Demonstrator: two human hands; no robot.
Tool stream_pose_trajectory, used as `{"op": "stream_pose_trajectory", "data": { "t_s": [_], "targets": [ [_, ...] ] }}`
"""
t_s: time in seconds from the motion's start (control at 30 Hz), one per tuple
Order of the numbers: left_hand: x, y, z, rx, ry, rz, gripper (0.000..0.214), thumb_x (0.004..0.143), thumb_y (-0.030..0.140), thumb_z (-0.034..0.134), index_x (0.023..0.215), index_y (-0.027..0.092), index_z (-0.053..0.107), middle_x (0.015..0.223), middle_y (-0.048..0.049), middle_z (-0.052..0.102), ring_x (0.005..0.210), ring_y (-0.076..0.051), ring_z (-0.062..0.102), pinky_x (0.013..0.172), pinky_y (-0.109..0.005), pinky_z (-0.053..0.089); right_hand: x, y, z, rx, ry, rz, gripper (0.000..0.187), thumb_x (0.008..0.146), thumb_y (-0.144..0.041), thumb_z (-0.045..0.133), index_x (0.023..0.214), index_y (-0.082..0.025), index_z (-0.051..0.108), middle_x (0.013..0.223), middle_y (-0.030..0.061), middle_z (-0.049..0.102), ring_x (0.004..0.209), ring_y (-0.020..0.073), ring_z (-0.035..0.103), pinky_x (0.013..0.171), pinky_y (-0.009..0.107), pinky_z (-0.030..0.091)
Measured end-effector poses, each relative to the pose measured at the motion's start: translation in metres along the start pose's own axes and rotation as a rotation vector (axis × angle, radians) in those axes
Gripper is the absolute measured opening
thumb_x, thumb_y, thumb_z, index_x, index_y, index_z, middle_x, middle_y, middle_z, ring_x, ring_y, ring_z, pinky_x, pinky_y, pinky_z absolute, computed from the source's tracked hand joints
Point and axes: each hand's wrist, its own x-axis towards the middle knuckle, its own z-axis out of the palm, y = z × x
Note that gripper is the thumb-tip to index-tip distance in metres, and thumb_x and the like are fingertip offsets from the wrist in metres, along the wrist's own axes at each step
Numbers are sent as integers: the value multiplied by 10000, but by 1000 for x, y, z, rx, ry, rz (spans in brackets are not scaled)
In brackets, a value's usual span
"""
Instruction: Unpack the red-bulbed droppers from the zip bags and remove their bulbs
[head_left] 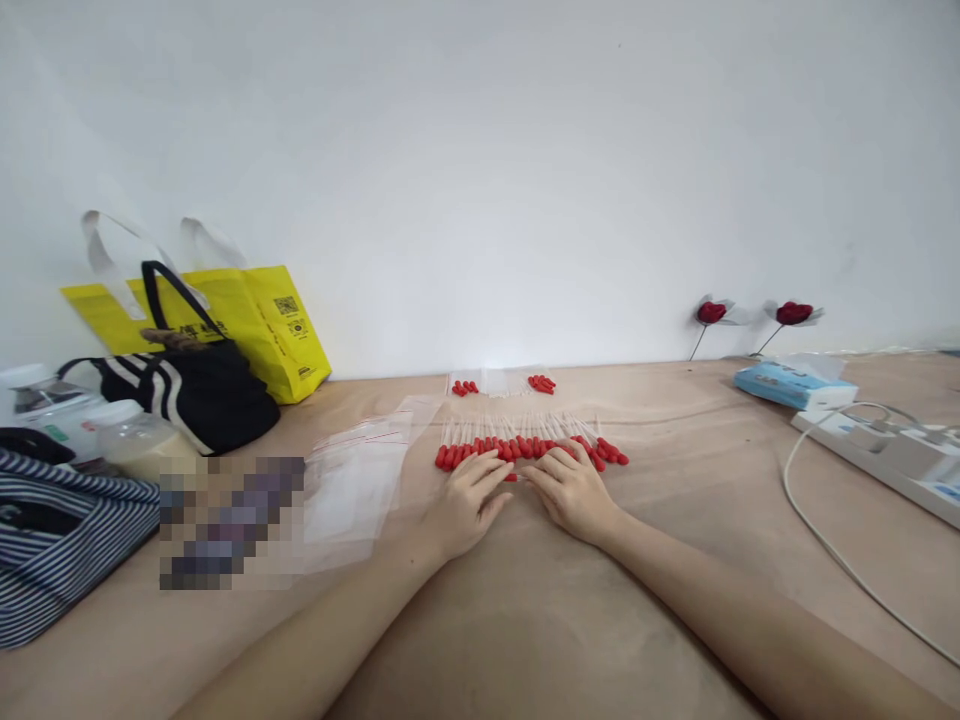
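Note:
A dense row of sticks with red tips (517, 447) lies on the table, their thin white shafts pointing toward the wall. My left hand (471, 498) rests at the front of the row with its fingers stretched out and the thumb apart. Opposite it, my right hand (576, 492) lies with its fingers reaching left over the near edge of the row. Between the two hands one red-tipped stick (511, 478) lies crosswise, its red end near my left fingers and its pale shaft running toward my right fingertips. Whether the right fingers pinch it is hidden.
Clear zip bags (352, 490) lie left of my hands. Bagged red-tipped sticks (541, 384) sit by the wall. Yellow bag (262, 330), black bag (225, 400), jar (142, 440) and striped pouch (75, 550) stand left. Tissue pack (787, 382), power strip (900, 460) and cable (817, 530) are right.

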Motion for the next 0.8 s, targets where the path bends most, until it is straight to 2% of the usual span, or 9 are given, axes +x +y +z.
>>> {"op": "stream_pose_trajectory", "data": {
  "t_s": [0.17, 0.3, 0.47, 0.6, 0.8],
  "targets": [
    [5, 2, 5, 193, -10, 69, 255, 865, 197, 410, 1062, 165, 569, 1075, -66, 626, 1111, -228, 495, 945, -475, 366, 0, -1, -1, -40, -5, -48, 148, 839, -158, 439, 853, -172, 586, 754, 19, 611, 758, 149, 494, 898, 360, 284],
    [4, 3, 5, 211, 19, 98, 239, 871, 178, 395, 1005, 147, 590, 1016, -63, 655, 1059, -216, 540, 954, -477, 344, 1, -2, -3, -25, 0, -77, 153, 834, -138, 438, 882, -162, 581, 773, 22, 634, 801, 153, 518, 956, 381, 248],
    [4, 5, 6, 228, 80, 142, 217, 866, 200, 420, 974, 161, 604, 990, -55, 666, 1033, -206, 559, 968, -466, 313, 2, -2, -4, -16, 77, -80, 162, 850, -201, 460, 957, -174, 579, 778, 14, 657, 787, 145, 534, 968, 400, 240],
    [5, 6, 6, 280, 43, 136, 243, 872, 238, 414, 1005, 156, 600, 1064, -76, 635, 1083, -223, 523, 964, -470, 308, 0, -3, -3, -31, 88, -119, 159, 838, -145, 451, 902, -163, 596, 789, 24, 666, 811, 149, 540, 971, 394, 244],
    [4, 7, 4, 279, 30, 160, 240, 881, 230, 395, 899, 173, 627, 1034, -51, 651, 1080, -203, 526, 1006, -473, 248, -4, -3, -4, -31, 107, -131, 155, 818, -135, 457, 853, -185, 600, 809, 10, 673, 871, 161, 539, 968, 413, 220]
  ]
}}
